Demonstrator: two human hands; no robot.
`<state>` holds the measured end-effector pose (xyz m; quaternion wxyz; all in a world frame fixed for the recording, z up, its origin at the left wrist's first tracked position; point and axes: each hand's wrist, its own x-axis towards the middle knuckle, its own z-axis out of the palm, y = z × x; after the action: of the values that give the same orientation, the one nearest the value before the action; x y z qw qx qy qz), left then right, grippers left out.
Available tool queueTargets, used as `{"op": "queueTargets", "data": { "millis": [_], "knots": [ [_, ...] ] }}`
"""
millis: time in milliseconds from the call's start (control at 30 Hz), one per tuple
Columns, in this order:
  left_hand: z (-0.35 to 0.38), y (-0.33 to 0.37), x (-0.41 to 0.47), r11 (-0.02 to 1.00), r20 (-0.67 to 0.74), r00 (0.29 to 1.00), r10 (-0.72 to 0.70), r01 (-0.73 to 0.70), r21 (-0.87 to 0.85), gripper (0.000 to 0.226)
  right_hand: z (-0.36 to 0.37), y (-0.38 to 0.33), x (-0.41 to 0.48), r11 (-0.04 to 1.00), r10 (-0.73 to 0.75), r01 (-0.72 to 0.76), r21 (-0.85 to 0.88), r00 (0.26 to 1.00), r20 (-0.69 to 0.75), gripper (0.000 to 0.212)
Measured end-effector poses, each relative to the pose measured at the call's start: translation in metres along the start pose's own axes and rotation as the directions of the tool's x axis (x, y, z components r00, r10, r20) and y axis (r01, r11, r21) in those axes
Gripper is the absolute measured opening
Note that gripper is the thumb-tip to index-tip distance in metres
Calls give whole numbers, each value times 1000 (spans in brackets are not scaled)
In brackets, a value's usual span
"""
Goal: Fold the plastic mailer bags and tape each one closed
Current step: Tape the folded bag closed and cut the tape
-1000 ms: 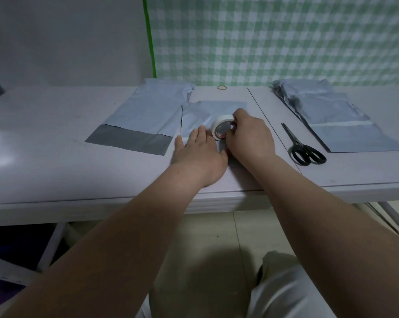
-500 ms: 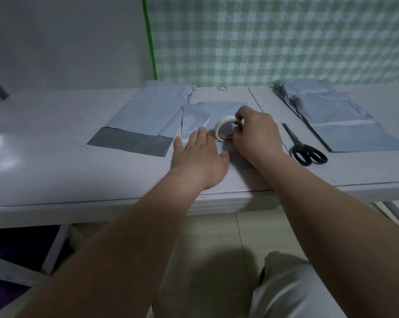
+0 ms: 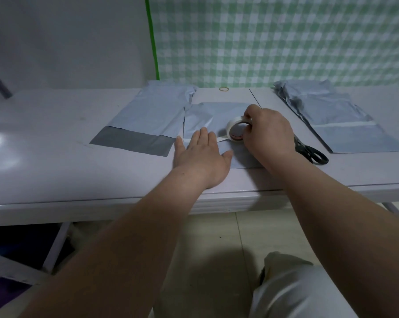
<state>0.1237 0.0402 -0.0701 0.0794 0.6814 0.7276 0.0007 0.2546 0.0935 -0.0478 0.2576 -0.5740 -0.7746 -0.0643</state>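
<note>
The left hand (image 3: 200,154) is lying flat with its fingers straight, pressing down on the folded mailer bag (image 3: 216,115). This bag is lying in the middle of the table (image 3: 56,161), reaching close to its front edge. The right hand (image 3: 269,134) is gripping the roll of white tape (image 3: 236,131), fingers and thumb curled round its rim. It is holding the roll on edge on the bag, just right of the left fingertips. A short strip of tape (image 3: 222,140) is running from the roll along the bag toward the left fingers.

Just beside the folded bag's left edge, an unfolded mailer bag (image 3: 152,113) is lying flat, its dark grey flap (image 3: 134,142) pointing toward the front edge. Black scissors (image 3: 313,154) are lying just right of the right hand, their blades partly hidden behind it. A stack of mailer bags (image 3: 336,120) is sitting toward the table's right end. A yellow rubber band (image 3: 224,89) is lying near the back edge, beyond the folded bag. A green-and-white checked cloth (image 3: 285,42) is hanging behind the table.
</note>
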Motion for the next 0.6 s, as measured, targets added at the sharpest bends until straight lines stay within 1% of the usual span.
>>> {"op": "queueTargets", "data": {
  "millis": [100, 167, 333, 400, 467, 600],
  "knots": [
    [1, 0, 0, 1000, -11, 1000, 3, -4, -16, 67, 6, -1, -3, 1000, 29, -29, 12, 998, -55, 24],
    [2, 0, -2, 1000, -49, 999, -3, 1, -26, 67, 11, -2, -8, 997, 71, -68, 36, 993, -89, 21],
    [5, -2, -21, 999, -251, 967, -44, 46, 1, 62, 20, -3, -17, 997, 73, -73, 8, 986, -149, 19],
    [6, -5, -27, 998, -246, 967, -59, 58, -11, 62, 20, -3, -17, 997, 73, -74, -1, 987, -146, 19],
    [7, -6, -30, 998, -203, 977, -70, 67, -21, 66, 19, -3, -17, 997, 78, -81, -19, 988, -131, 20],
    [4, -2, -29, 998, -183, 982, -56, 59, 11, 67, 19, -3, -19, 996, 80, -85, -33, 989, -126, 21]
  ]
}}
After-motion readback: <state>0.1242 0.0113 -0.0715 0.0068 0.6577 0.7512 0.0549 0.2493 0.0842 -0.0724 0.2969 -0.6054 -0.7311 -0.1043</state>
